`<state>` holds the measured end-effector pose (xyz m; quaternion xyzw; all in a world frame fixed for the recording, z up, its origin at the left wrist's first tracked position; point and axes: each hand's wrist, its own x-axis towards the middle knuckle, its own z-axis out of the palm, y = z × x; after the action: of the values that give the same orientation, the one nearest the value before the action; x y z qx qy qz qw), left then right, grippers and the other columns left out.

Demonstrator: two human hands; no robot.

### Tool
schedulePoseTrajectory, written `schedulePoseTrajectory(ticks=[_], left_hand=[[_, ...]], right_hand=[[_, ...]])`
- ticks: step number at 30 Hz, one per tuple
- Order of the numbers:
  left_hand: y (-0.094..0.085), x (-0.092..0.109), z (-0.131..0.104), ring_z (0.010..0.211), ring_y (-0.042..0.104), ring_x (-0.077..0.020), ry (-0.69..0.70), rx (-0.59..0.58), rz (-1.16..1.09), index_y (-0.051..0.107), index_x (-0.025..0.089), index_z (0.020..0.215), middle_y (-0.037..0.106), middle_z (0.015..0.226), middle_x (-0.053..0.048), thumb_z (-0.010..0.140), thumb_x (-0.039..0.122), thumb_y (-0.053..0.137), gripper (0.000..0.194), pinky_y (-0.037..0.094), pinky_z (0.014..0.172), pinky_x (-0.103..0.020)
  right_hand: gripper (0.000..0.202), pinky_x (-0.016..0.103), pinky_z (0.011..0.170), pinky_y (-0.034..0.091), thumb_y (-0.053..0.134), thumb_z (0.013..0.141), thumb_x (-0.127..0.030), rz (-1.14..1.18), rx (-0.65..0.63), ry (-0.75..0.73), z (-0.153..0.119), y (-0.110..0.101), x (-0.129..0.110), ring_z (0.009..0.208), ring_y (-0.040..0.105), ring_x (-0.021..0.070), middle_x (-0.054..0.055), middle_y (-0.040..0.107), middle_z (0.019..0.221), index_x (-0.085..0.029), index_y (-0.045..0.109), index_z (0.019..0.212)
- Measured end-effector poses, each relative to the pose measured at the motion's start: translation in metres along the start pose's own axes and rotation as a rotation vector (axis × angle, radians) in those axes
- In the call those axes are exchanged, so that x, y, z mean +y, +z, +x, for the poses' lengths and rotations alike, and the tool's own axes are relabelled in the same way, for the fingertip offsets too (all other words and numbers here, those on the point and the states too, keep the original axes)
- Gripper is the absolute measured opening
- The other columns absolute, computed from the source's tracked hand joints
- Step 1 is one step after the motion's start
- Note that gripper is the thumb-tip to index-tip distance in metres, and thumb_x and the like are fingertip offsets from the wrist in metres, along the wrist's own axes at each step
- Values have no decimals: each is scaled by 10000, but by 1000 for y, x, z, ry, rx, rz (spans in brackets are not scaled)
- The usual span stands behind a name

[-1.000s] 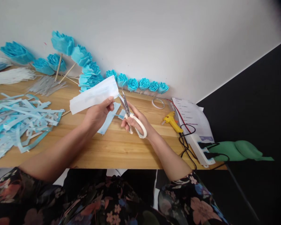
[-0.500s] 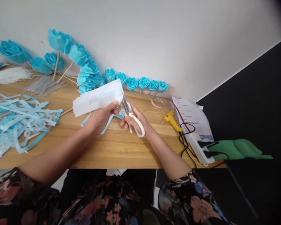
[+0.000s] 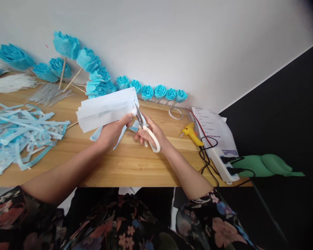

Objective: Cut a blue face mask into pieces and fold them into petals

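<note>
My left hand (image 3: pixel 114 129) pinches a stack of thin white and pale blue fabric sheets (image 3: pixel 104 107) near its right end; the sheets fan out a little at the left. White-handled scissors (image 3: pixel 152 139) are gripped in my right hand (image 3: pixel 152 130), thumb and fingers in the loops. Their blades (image 3: pixel 138 114) lie at the right end of the sheets, pointing away from me. Whether the blades are cutting into the fabric I cannot tell. Beneath my hands, pale blue strips (image 3: pixel 120 137) rest on the wooden table (image 3: pixel 135 166), partly hidden.
Blue fabric flowers (image 3: pixel 95 81) on sticks line the wall. Cut strips (image 3: pixel 23 135) are heaped at left, near white cords (image 3: pixel 13 83) and grey wires (image 3: pixel 47 94). At right are a tape ring (image 3: pixel 176 113), a yellow glue gun (image 3: pixel 191 133), printed paper (image 3: pixel 214 125) and a power strip (image 3: pixel 223 166).
The sheets have shifted slightly left and fanned apart more at their left end. The scissors have turned a little and moved slightly left. Both hands keep their hold.
</note>
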<state>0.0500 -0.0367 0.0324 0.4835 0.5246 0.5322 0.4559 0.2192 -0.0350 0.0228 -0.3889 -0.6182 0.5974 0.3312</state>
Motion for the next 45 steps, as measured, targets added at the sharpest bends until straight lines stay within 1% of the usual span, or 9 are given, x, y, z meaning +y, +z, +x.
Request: schedulePoseTrajectory(ticks=[5,10,15,21,29,33,40,45], left_hand=[[0,-1,-1,620,466,-186,4,-2,3,532,224,464,515,565,5,858,342,643,426,378,706,-305],[-1,0,-2,662,482,-197,20,-13,26,541,225,482,534,592,-1,860,341,631,405,399,760,-306],[-1,0,-2,684,508,-198,22,-6,44,529,226,503,550,619,-1,844,387,632,391,419,781,-298],[-1,-4,0,732,550,-199,21,-15,132,501,236,538,574,660,5,856,451,566,390,443,821,-290],[-2,-5,-1,737,544,-210,31,-21,120,482,236,535,567,658,0,844,470,575,399,438,820,-308],[-3,-8,1,740,538,-221,29,-47,70,503,234,538,563,645,-10,845,479,591,403,431,807,-320],[-5,-20,9,700,535,-190,48,-123,-73,532,228,550,536,621,2,864,464,582,396,419,777,-300],[-5,-20,11,706,517,-184,34,-118,-115,529,227,548,521,626,2,848,448,602,379,415,787,-300]], right_hand=[[966,181,413,413,725,788,-530,-16,-13,-5,1,-1,3,520,572,94,-16,659,740,-217,236,1559],[989,195,403,430,708,783,-588,-8,23,-34,2,-2,6,484,571,99,-17,651,710,-199,239,1563],[977,191,398,427,704,785,-591,-22,19,-34,1,-2,5,472,563,93,-21,646,696,-193,256,1555],[962,175,396,411,722,764,-588,-24,-3,-36,3,-2,7,479,557,81,-28,653,717,-216,285,1535],[975,183,406,432,698,783,-598,-23,28,-60,2,-1,7,472,560,81,-32,641,699,-187,255,1548],[984,184,395,428,696,776,-612,-24,48,-63,2,1,7,452,552,77,-40,632,678,-179,262,1547],[974,185,382,411,724,761,-572,9,96,-64,2,5,10,415,525,74,-52,631,640,-178,284,1536],[988,179,376,406,754,736,-543,44,116,-53,2,7,9,407,515,72,-62,622,616,-171,298,1529]])
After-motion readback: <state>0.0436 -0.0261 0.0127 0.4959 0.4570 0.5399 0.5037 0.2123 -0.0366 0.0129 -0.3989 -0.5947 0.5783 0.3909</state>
